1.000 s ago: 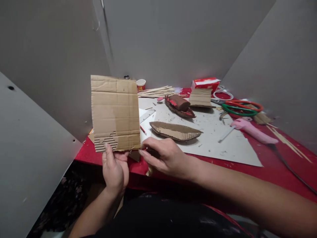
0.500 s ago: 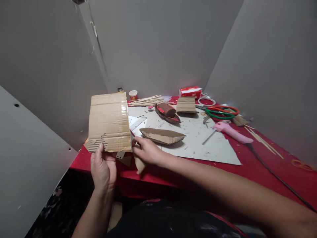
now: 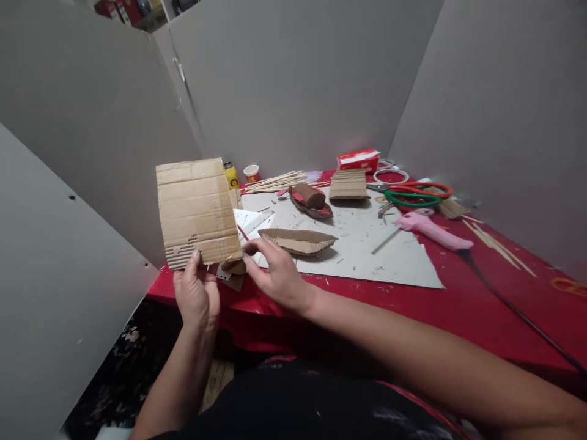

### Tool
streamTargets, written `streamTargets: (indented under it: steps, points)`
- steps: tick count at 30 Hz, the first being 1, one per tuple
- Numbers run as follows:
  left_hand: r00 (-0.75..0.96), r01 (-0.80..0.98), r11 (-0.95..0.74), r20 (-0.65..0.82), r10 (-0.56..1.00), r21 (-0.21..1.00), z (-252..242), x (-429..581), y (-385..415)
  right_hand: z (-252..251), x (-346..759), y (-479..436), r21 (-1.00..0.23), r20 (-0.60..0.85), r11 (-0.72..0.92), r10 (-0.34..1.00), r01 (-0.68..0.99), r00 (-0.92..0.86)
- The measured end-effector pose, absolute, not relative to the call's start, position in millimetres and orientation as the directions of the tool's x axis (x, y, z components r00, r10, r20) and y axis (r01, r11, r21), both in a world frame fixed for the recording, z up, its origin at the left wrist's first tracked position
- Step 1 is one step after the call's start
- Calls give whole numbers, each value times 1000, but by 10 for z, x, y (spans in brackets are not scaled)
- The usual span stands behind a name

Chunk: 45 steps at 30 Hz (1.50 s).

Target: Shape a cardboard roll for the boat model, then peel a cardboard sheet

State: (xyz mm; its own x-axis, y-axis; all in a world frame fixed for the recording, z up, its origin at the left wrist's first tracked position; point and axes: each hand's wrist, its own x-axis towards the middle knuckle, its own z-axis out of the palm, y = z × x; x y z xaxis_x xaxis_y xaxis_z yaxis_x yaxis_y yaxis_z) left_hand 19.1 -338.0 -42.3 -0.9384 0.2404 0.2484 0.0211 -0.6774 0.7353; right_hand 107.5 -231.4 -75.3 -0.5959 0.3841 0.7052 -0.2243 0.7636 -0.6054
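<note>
My left hand point(image 3: 198, 294) grips a square sheet of corrugated cardboard point(image 3: 195, 208) by its lower edge, thumb in front and fingers behind. The sheet is tilted up above the table, with a torn ribbed patch near its lower left corner. My right hand point(image 3: 279, 272) has thumb and forefinger closed at the sheet's lower right corner. Just past these fingers lies a boat-shaped cardboard piece point(image 3: 300, 243). Behind it is a second boat shape point(image 3: 312, 211) with a brown roll point(image 3: 310, 197) in it. A slim red stick point(image 3: 243, 233) shows beside the sheet.
On the red table, a white board point(image 3: 367, 244) carries a curved cardboard piece point(image 3: 349, 186). To the right lie a pink glue gun point(image 3: 433, 231), its cord, and green-and-orange-handled scissors point(image 3: 413, 195). Wooden sticks point(image 3: 279, 181), a paper cup point(image 3: 251, 173) and a yellow bottle point(image 3: 232, 177) stand behind. Grey panels surround the table.
The tan piece hanging below my right hand is no longer there. My right hand's fingers have moved to the sheet's corner, and the sheet has shifted slightly left and up.
</note>
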Motion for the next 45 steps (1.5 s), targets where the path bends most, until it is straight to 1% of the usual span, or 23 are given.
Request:
streamTargets:
  steps: [1, 2, 4, 5, 6, 8, 10, 16, 19, 23, 25, 29, 31, 33, 35, 37, 39, 41, 43, 45]
  points:
    - [-940, 15, -676, 242, 243, 737, -423, 229, -3346, -732, 1151, -2342, -526, 760, 819, 330, -231, -560]
    - [-939, 4, -672, 233, 251, 741, -425, 273, -3310, -710, 1209, -2362, -420, 814, 880, 258, -220, -521]
    - [-935, -20, -664, 221, 277, 748, -436, 376, -3239, -668, 1273, -2377, -185, 884, 972, 99, -146, -457]
    - [-934, -30, -662, 215, 286, 749, -444, 433, -3209, -650, 1282, -2373, -95, 895, 991, 42, -98, -443]
    - [-934, -38, -663, 209, 290, 748, -453, 490, -3186, -637, 1281, -2365, -45, 897, 997, 15, -58, -442]
    - [-936, -48, -669, 200, 290, 742, -476, 599, -3160, -621, 1265, -2341, 0, 890, 1000, -9, -19, -456]
    - [-932, -57, -670, 201, 302, 740, -499, 685, -3160, -618, 1254, -2318, 20, 880, 1000, -26, -17, -474]
    - [-921, -18, -638, 236, 310, 770, -524, 770, -3227, -613, 1315, -2300, 37, 843, 993, -93, -115, -530]
    - [-918, 4, -600, 240, 314, 800, -537, 807, -3239, -598, 1378, -2330, 64, 829, 990, -122, -124, -546]
    - [-896, 86, -581, 317, 309, 809, -583, 933, -3153, -577, 1495, -2329, 133, 846, 986, -164, -98, -507]
    - [-874, 124, -581, 366, 321, 805, -584, 1006, -3056, -562, 1565, -2260, 141, 867, 987, -162, -79, -472]
    - [-801, 122, -574, 422, 425, 810, -497, 1168, -2823, -516, 1751, -2030, 67, 894, 995, -94, -78, -438]
    - [-777, 117, -574, 435, 455, 810, -453, 1246, -2725, -492, 1863, -1923, 1, 893, 995, -46, -99, -449]
    - [-765, 102, -569, 430, 480, 816, -439, 1283, -2645, -471, 1959, -1824, -92, 883, 988, 22, -126, -469]
    - [-750, 79, -568, 424, 507, 819, -445, 1265, -2575, -448, 2028, -1722, -225, 877, 967, 146, -123, -458]
    - [-765, 55, -593, 416, 491, 803, -443, 1202, -2514, -419, 2083, -1619, -360, 863, 927, 289, -102, -413]
    - [-778, -17, -597, 365, 512, 802, -411, 1114, -2467, -379, 2137, -1537, -466, 834, 878, 397, -105, -384]
    - [-761, -127, -583, 298, 576, 803, -354, 1020, -2439, -333, 2184, -1481, -552, 794, 824, 473, -126, -382]
    - [-736, -217, -567, 248, 630, 795, -299, 930, -2430, -291, 2202, -1438, -666, 729, 732, 597, -145, -337]
    - [-722, -266, -559, 222, 655, 786, -278, 854, -2438, -265, 2174, -1384, -802, 597, 561, 752, -203, -281]
